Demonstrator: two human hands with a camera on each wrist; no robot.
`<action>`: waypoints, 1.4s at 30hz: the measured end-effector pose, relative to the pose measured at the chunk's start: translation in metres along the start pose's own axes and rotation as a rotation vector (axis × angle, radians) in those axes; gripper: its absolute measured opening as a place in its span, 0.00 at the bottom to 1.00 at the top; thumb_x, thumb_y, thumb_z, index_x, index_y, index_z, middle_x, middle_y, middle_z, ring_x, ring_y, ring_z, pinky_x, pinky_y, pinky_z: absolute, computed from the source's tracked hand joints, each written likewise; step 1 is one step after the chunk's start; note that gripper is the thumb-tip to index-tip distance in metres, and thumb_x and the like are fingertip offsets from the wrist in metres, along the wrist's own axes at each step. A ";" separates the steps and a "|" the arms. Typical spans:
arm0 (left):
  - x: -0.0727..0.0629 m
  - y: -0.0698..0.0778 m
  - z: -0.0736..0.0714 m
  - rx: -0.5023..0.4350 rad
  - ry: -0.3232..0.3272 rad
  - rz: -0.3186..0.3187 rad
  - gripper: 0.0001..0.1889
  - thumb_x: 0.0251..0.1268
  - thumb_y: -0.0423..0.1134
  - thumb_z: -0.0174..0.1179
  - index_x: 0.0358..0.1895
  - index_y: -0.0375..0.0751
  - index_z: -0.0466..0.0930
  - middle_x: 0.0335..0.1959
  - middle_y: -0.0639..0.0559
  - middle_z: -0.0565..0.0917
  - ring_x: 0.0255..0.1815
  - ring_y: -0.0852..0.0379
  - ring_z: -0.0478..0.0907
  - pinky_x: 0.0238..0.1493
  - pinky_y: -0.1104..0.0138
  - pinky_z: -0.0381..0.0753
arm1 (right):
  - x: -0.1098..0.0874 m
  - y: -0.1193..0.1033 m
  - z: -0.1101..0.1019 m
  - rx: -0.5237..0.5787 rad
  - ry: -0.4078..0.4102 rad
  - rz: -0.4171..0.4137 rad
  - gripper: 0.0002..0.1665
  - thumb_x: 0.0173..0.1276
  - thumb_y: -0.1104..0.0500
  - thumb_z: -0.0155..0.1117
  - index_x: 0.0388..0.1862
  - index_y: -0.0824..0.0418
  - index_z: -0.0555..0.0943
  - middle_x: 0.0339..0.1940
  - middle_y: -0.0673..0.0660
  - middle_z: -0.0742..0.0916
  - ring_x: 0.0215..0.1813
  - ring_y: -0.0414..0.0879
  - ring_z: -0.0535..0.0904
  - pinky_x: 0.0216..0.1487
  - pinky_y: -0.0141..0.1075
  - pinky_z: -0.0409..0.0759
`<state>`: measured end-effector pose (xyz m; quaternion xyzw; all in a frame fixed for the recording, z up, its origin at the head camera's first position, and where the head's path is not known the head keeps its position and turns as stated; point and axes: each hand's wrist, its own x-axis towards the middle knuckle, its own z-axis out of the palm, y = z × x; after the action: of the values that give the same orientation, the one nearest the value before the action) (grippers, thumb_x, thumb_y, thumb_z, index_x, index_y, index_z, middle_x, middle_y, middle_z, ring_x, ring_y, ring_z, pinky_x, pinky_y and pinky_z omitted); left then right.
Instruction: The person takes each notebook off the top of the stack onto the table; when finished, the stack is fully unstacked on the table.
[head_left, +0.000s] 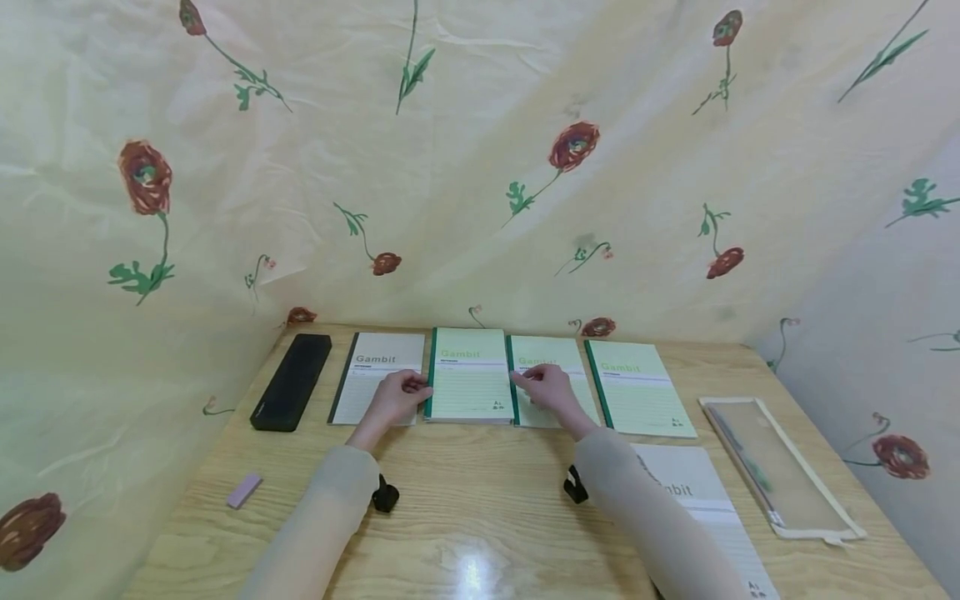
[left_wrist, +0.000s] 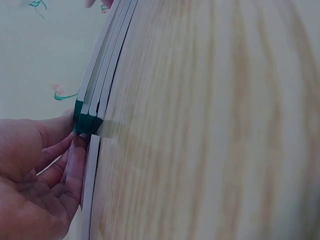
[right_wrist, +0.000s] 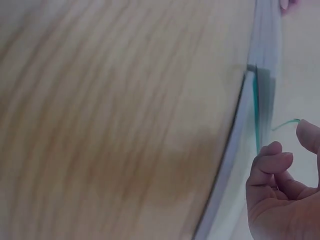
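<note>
A stack of green-spined Gambit notebooks [head_left: 471, 371] lies on the table between the two hands. At its left edge, my left hand [head_left: 397, 398] touches the spines with thumb and fingertips, over the right part of a dark-spined grey notebook [head_left: 367, 379]. The left wrist view shows several layers in the stack [left_wrist: 95, 100], their spine ends slightly uneven beside the left hand [left_wrist: 40, 175]. My right hand [head_left: 546, 387] is over another green-spined notebook [head_left: 570, 354], fingertips by the stack's right edge. In the right wrist view the right hand [right_wrist: 287, 200] has bent fingers, thumb apart, nothing between them.
Further right lies one more green-spined notebook [head_left: 641, 392]. A grey notebook [head_left: 705, 500] is partly under the right forearm. At the far right is a clear zip pouch [head_left: 787, 467] with pens. A black case [head_left: 292, 379] and a small purple block [head_left: 244, 491] lie left.
</note>
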<state>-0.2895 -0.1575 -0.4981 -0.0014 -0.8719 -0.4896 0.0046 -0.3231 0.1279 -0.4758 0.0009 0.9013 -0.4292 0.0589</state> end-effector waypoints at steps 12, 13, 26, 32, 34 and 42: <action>0.000 0.005 0.000 -0.003 0.002 -0.012 0.12 0.66 0.35 0.66 0.48 0.32 0.82 0.40 0.46 0.84 0.42 0.51 0.79 0.49 0.58 0.78 | 0.002 -0.016 0.022 -0.080 0.054 -0.036 0.24 0.69 0.47 0.67 0.44 0.69 0.83 0.37 0.60 0.85 0.36 0.49 0.77 0.41 0.40 0.76; 0.000 0.004 0.000 -0.001 0.002 -0.011 0.12 0.66 0.35 0.66 0.48 0.32 0.82 0.40 0.46 0.84 0.42 0.51 0.79 0.49 0.58 0.78 | 0.002 -0.018 0.023 -0.080 0.054 -0.035 0.24 0.68 0.47 0.68 0.43 0.69 0.83 0.36 0.60 0.85 0.36 0.50 0.77 0.40 0.40 0.76; -0.003 0.003 0.000 -0.003 -0.005 -0.019 0.12 0.67 0.35 0.66 0.49 0.32 0.82 0.41 0.46 0.84 0.43 0.51 0.79 0.50 0.57 0.77 | 0.000 -0.022 0.032 -0.097 0.094 0.000 0.21 0.66 0.46 0.70 0.35 0.65 0.81 0.29 0.57 0.83 0.30 0.49 0.76 0.32 0.37 0.72; -0.004 0.004 0.000 0.001 -0.002 -0.018 0.12 0.67 0.35 0.65 0.49 0.33 0.82 0.41 0.46 0.84 0.43 0.51 0.79 0.50 0.57 0.77 | -0.002 -0.023 0.033 -0.094 0.094 -0.008 0.20 0.66 0.47 0.70 0.30 0.64 0.80 0.25 0.55 0.81 0.25 0.47 0.72 0.27 0.36 0.67; -0.004 0.003 0.000 0.002 0.000 -0.021 0.12 0.67 0.35 0.65 0.49 0.33 0.82 0.41 0.46 0.84 0.43 0.51 0.79 0.50 0.57 0.77 | 0.000 -0.023 0.034 -0.094 0.088 -0.001 0.21 0.66 0.47 0.70 0.28 0.63 0.79 0.23 0.55 0.80 0.24 0.46 0.71 0.25 0.36 0.66; -0.003 0.003 0.001 0.005 0.002 -0.018 0.12 0.67 0.36 0.66 0.49 0.33 0.82 0.40 0.46 0.84 0.43 0.51 0.79 0.50 0.58 0.77 | 0.004 -0.020 0.034 -0.128 0.083 0.010 0.21 0.67 0.46 0.69 0.27 0.62 0.78 0.22 0.53 0.78 0.23 0.45 0.69 0.24 0.35 0.64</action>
<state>-0.2869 -0.1555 -0.4963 0.0069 -0.8730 -0.4876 0.0013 -0.3250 0.0887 -0.4821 0.0195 0.9285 -0.3701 0.0236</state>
